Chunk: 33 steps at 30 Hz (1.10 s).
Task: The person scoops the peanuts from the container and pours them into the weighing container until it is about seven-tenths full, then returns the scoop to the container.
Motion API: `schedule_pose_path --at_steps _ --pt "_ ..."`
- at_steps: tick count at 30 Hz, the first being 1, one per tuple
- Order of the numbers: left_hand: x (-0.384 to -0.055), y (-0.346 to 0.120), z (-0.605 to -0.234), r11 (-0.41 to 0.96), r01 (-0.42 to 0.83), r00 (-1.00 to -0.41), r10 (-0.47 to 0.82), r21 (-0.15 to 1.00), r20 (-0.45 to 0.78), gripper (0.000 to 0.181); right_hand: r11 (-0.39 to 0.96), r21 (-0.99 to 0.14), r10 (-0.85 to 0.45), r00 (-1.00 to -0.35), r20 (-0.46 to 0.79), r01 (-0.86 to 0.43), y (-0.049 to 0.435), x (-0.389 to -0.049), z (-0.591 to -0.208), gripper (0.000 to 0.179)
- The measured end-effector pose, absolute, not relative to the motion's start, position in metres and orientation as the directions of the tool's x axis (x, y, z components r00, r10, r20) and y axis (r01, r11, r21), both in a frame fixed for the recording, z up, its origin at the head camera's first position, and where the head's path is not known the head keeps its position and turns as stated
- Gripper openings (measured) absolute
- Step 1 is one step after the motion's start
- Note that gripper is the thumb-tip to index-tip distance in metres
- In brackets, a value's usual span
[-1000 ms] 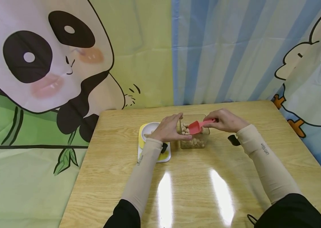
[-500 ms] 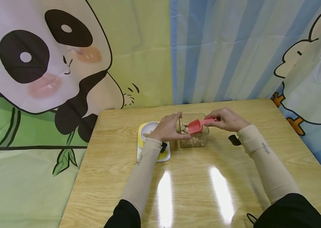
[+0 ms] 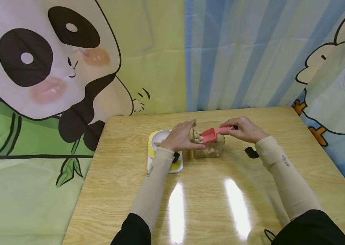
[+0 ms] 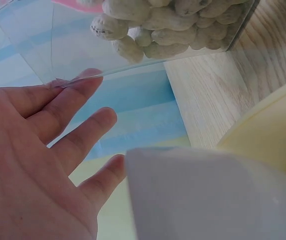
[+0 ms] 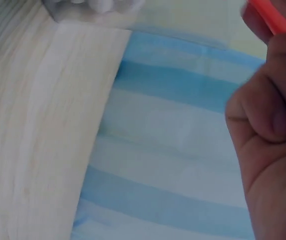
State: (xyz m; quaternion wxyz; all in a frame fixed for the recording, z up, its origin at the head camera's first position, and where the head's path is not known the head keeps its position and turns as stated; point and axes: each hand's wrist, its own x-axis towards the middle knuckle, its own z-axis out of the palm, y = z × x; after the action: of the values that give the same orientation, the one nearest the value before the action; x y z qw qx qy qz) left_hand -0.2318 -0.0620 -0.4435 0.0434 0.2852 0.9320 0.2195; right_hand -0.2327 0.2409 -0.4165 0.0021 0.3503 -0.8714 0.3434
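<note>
A clear rectangular container (image 3: pixel 218 152) holds unshelled peanuts (image 4: pixel 172 37). My left hand (image 3: pixel 179 137) holds its left side, thumb at the near wall and fingertips at the far rim. In the left wrist view, two of its fingers touch the clear edge while the others stand apart from it. With its right hand (image 3: pixel 243 130) the person grips the handle of a red scoop (image 3: pixel 210 135). The scoop's blade is tilted into the container's mouth, against the peanuts; whether it carries any I cannot tell. Curled fingers (image 5: pixel 262 107) show in the right wrist view.
Left of the container, a white bowl (image 3: pixel 157 135) with some pale pieces sits on a yellow and white base (image 3: pixel 176 171), partly hidden by the left hand and wrist. All stand on a wooden table (image 3: pixel 123 177). A printed curtain (image 3: pixel 160 68) hangs right behind its far edge.
Little differs. The red scoop has shifted very slightly inside the container among the peanuts; both hands keep their hold. The head view has moved a touch.
</note>
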Motion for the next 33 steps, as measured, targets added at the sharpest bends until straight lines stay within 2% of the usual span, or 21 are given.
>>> schedule_pose_path --at_steps 4,10,15,18,22,28,33 --pt "-0.232 -0.062 -0.444 0.751 0.502 -0.840 0.541 0.429 0.036 0.124 0.528 -0.576 -0.606 -0.752 0.259 -0.624 0.239 -0.230 -0.418 0.017" --pt "-0.231 -0.063 -0.443 0.744 0.494 -0.843 0.536 0.449 0.039 0.121 0.513 -0.491 -0.688 -0.679 0.256 -0.704 0.227 -0.227 -0.404 0.016" --pt "-0.230 -0.063 -0.442 0.744 0.496 -0.843 0.536 0.448 0.043 0.121 0.507 -0.448 -0.714 -0.650 0.260 -0.736 0.221 -0.226 -0.400 0.015" --pt "-0.229 -0.063 -0.443 0.740 0.497 -0.841 0.540 0.452 0.041 0.121 0.497 -0.482 -0.694 -0.664 0.280 -0.722 0.226 -0.225 -0.407 0.015" --pt "-0.229 -0.064 -0.446 0.744 0.496 -0.841 0.540 0.448 0.033 0.122 0.489 -0.568 -0.642 -0.714 0.279 -0.662 0.233 -0.224 -0.419 0.015" --pt "-0.229 -0.064 -0.445 0.746 0.501 -0.841 0.539 0.440 0.042 0.121 0.447 -0.589 -0.630 -0.704 0.327 -0.673 0.229 -0.227 -0.425 0.020" --pt "-0.228 -0.064 -0.442 0.739 0.500 -0.839 0.543 0.452 0.039 0.121 0.441 -0.652 -0.579 -0.751 0.318 -0.617 0.227 -0.226 -0.429 0.018"
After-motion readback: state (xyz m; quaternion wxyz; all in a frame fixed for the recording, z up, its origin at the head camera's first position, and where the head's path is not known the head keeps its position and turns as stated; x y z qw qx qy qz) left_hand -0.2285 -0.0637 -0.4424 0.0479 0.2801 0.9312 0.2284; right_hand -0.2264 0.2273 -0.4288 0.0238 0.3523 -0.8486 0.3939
